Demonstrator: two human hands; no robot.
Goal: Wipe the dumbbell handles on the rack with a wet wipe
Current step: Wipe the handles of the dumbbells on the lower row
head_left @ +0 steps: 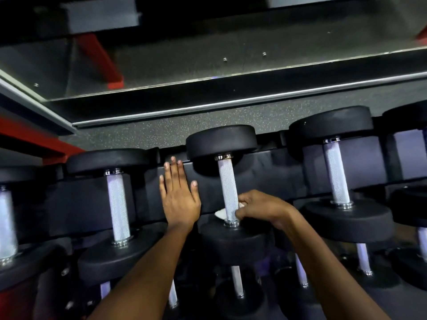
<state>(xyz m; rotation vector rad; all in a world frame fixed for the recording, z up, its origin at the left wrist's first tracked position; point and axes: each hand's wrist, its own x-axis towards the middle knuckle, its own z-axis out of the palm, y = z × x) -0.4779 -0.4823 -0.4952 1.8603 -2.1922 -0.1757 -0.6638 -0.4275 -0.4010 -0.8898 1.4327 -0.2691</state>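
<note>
Head view: a black padded dumbbell rack (265, 179) carried a row of black round-headed dumbbells with knurled silver metal handles, a further row lying on the tier below. The right hand (261, 207) was curled around the lower end of the centre dumbbell's handle (228, 190), its fingers (242, 213) pressing a white wet wipe (220, 214) against the metal just above the chrome collar; a corner of the wipe showed to the left of the handle and a smaller part to the right. The left hand (179, 199) lay flat on the rack's black pad, fingers straight and slightly spread, holding nothing, between the centre dumbbell and the dumbbell to its left (117, 209). Another dumbbell (337, 176) stood on the rack to the right, apart from both hands. Speckled dark rubber floor (161, 132) showed beyond the rack, with a mirror (208, 65) above it and red frame members (34, 139) at left.
</note>
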